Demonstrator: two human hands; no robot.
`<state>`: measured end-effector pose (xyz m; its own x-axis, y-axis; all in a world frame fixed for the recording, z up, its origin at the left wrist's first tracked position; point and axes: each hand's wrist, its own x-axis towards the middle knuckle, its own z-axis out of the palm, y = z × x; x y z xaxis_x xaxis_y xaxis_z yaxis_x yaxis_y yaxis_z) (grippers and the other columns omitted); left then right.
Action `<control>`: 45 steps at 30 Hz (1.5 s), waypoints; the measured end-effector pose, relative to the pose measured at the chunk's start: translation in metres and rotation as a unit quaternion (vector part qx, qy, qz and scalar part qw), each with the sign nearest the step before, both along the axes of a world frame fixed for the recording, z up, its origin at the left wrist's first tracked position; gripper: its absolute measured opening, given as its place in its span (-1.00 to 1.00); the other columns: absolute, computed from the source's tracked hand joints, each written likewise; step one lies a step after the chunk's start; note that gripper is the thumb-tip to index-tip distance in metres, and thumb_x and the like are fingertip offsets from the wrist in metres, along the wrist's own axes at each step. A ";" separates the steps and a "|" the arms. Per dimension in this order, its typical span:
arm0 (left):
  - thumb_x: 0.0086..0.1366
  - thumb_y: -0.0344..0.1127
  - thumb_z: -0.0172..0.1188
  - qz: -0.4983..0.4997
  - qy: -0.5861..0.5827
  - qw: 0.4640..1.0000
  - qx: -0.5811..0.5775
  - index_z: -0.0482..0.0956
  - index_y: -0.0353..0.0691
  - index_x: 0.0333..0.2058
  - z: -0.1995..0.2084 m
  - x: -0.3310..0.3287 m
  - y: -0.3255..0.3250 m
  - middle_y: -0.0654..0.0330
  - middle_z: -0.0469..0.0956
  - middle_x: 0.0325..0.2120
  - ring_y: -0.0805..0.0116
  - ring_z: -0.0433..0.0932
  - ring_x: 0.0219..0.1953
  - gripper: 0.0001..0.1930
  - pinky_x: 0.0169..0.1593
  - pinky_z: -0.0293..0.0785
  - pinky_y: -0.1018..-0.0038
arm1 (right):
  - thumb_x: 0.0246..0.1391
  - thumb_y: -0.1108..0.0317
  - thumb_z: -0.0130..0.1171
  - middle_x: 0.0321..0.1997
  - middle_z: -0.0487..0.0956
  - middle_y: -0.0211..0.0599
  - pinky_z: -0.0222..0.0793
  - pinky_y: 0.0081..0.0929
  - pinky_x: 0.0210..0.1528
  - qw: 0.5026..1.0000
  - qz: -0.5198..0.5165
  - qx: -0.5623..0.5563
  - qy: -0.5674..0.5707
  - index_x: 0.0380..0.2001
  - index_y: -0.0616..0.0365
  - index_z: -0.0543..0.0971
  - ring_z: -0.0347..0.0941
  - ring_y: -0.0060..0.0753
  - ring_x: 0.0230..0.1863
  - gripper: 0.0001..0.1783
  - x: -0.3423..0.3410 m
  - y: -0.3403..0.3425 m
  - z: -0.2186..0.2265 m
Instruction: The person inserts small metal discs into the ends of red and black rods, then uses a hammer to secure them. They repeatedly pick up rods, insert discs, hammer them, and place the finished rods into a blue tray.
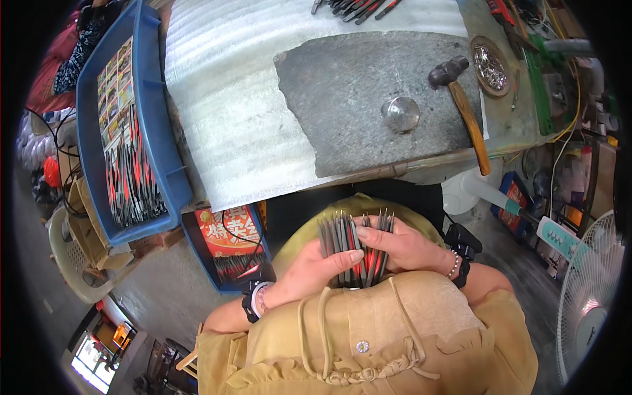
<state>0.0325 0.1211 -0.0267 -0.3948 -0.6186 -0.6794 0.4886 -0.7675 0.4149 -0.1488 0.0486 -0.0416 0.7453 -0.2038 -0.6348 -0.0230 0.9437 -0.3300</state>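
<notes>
In front of my body I hold a bundle of slim, pointed black and red tools (340,237), tweezer-like in shape, with their tips up. My left hand (309,268) wraps the bundle's left side, thumb laid across the front. On the other side my right hand (407,247) closes round it, its thumb pressed over the shafts near the middle. The fingers behind the bundle are mostly hidden. More such tools (131,178) lie in a blue bin (172,131) to the left, and another pile (359,9) rests at the table's far edge.
White foam sheet (230,125) covers the table under a grey stone slab (342,85). A round metal piece (401,114), a wooden-handled hammer (466,112) and a bowl of small metal parts (489,66) are at right. A lower blue crate (227,230) stands left; a fan (589,316) stands right.
</notes>
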 end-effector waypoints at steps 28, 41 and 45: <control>0.34 -0.37 0.12 0.025 0.110 0.988 -0.104 0.26 -0.28 0.20 -0.026 0.003 0.056 0.26 0.40 0.02 0.51 0.35 0.07 -0.52 0.13 0.31 0.50 | 0.02 0.23 0.34 0.11 0.50 -0.22 0.31 -0.48 0.15 0.976 0.149 -0.159 -0.018 0.08 0.32 0.43 0.42 -0.49 0.07 -0.39 0.026 0.011 0.007; 0.14 -0.49 0.06 0.260 0.072 0.954 -0.133 0.36 -0.30 0.06 -0.017 -0.014 0.082 0.21 0.46 -0.13 0.47 0.45 -0.05 -0.55 0.03 0.36 0.52 | 0.07 0.36 0.24 -0.32 0.60 -0.34 0.46 -0.59 -0.18 0.981 0.137 -0.135 0.024 -0.30 0.24 0.55 0.51 -0.60 -0.32 -0.82 0.075 0.031 0.007; 0.29 -0.28 0.00 0.473 0.305 0.821 -0.100 0.39 -0.22 0.05 -0.041 -0.012 0.103 0.16 0.47 -0.05 0.33 0.42 0.05 -0.64 0.12 0.32 0.35 | 0.11 0.40 0.21 -0.40 0.59 -0.21 0.52 -0.38 -0.12 0.983 0.084 -0.165 0.000 -0.47 0.15 0.44 0.55 -0.38 -0.25 -0.84 0.105 0.027 0.014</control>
